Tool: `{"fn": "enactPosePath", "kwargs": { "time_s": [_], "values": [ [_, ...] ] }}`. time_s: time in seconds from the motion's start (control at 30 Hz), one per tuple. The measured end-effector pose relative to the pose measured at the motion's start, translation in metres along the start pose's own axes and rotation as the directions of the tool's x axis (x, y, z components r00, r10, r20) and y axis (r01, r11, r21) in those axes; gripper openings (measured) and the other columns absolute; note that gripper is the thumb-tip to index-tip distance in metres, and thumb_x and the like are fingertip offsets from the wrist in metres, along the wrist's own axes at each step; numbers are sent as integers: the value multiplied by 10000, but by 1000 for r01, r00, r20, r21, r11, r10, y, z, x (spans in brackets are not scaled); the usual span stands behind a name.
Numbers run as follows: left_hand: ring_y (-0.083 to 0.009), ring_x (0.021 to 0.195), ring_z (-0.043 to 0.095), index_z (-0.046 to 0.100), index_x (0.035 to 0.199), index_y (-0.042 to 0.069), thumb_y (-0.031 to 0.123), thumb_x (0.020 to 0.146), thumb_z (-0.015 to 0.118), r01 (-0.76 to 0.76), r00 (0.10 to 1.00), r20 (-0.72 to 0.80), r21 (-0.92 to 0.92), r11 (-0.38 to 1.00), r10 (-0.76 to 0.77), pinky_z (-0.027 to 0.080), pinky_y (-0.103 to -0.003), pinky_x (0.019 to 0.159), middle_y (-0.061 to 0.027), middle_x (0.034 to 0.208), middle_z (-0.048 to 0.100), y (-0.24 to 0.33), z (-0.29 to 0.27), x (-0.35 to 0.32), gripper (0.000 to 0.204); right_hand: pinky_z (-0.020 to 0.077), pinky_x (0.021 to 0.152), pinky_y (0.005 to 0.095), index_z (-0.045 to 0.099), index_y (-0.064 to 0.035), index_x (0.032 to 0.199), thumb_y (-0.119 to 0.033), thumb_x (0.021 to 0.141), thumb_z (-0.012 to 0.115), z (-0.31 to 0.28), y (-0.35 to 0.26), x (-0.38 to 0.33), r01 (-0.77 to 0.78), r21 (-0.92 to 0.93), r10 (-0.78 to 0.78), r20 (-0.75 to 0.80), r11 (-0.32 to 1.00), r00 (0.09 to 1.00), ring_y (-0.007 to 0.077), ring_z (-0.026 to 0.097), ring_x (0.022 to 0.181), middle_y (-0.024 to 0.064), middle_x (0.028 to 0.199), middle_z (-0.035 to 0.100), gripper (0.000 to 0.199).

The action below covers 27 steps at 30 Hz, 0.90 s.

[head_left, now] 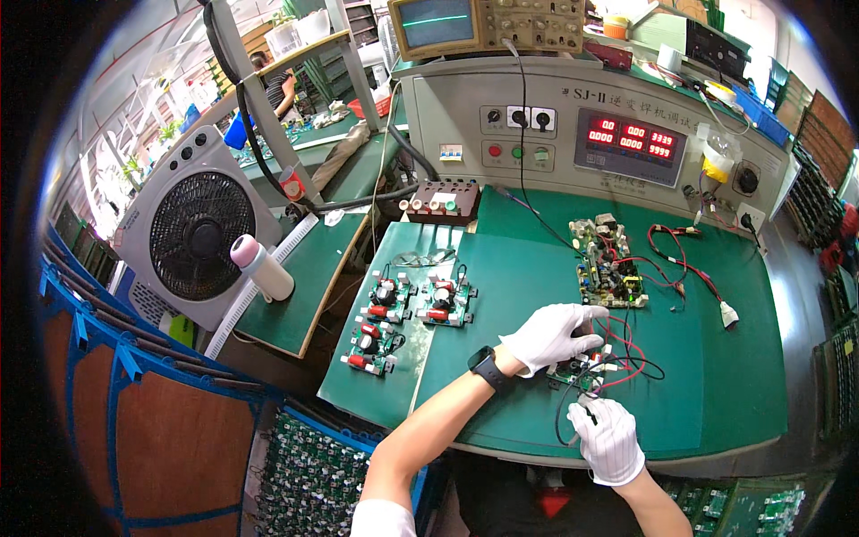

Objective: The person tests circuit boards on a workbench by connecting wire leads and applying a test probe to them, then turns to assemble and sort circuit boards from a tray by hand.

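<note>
A small green circuit board (569,376) with white connectors lies near the front of the green bench, between my two gloved hands. My left hand (553,340), with a black watch on its wrist, reaches over the board's far side. Its fingers curl beside the red wires (633,343); whatever is between them is hidden. At the near edge of the board, my right hand (610,443) pinches the end of a black wire (562,424). Red and black leads loop right of this board. Behind it sits a larger populated board (608,262) with wires attached.
Several small boards (445,297) lie at the bench's left. A test console (537,134) with lit red displays stands behind, an oscilloscope (488,27) on top. A loose cable with a white plug (728,313) lies right. Leftward are a fan (202,234) and bottle (262,268).
</note>
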<state>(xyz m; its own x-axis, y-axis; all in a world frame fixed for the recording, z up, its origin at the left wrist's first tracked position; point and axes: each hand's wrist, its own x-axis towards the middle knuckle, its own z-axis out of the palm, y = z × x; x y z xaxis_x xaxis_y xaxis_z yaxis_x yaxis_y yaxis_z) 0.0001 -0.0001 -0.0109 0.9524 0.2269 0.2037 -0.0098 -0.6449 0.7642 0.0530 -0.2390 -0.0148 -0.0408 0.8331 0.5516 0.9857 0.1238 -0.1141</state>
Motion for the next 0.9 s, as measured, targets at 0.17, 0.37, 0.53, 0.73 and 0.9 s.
{"fn": "enactPosePath", "kwargs": {
  "time_s": [0.17,0.37,0.53,0.73,0.9],
  "values": [
    [-292,867,693,631,1396,106,301,942,736,-104,990,-90,46,994,108,552,-402,809,-147,955,709,-4,7,0,505,553,723,401,713,-34,1090,-106,851,759,-1,1,0,5,18,-5,13,1000,1000,288,671,877,117,1003,672,254],
    [-322,879,694,634,1391,117,296,932,736,-10,999,-41,-26,1000,9,551,-411,819,-165,968,707,4,3,1,503,559,731,408,710,-31,1100,-101,864,744,-5,-2,4,-6,27,5,38,1000,999,301,677,893,135,1022,683,249],
    [-199,865,719,652,1369,94,288,938,742,6,998,-62,-9,1000,-7,588,-360,837,-149,1005,736,7,-3,-2,481,562,793,447,691,-88,1220,-87,869,710,1,1,-9,-9,51,11,-48,999,999,351,683,976,156,1173,686,352],
    [-161,744,676,664,1365,68,259,935,755,39,999,-21,-93,995,-41,554,-337,733,-90,852,730,8,0,2,479,593,738,430,684,-96,1189,-114,814,743,11,13,-22,108,341,-72,-117,934,991,335,709,937,142,1143,703,381],
    [-198,733,662,654,1376,66,276,936,751,48,999,-23,-76,996,-50,551,-345,745,-98,832,712,8,-1,3,497,621,788,381,683,-62,1190,-50,868,685,20,11,-4,107,272,-83,-99,956,992,302,723,980,155,1194,696,323]
  ]
}}
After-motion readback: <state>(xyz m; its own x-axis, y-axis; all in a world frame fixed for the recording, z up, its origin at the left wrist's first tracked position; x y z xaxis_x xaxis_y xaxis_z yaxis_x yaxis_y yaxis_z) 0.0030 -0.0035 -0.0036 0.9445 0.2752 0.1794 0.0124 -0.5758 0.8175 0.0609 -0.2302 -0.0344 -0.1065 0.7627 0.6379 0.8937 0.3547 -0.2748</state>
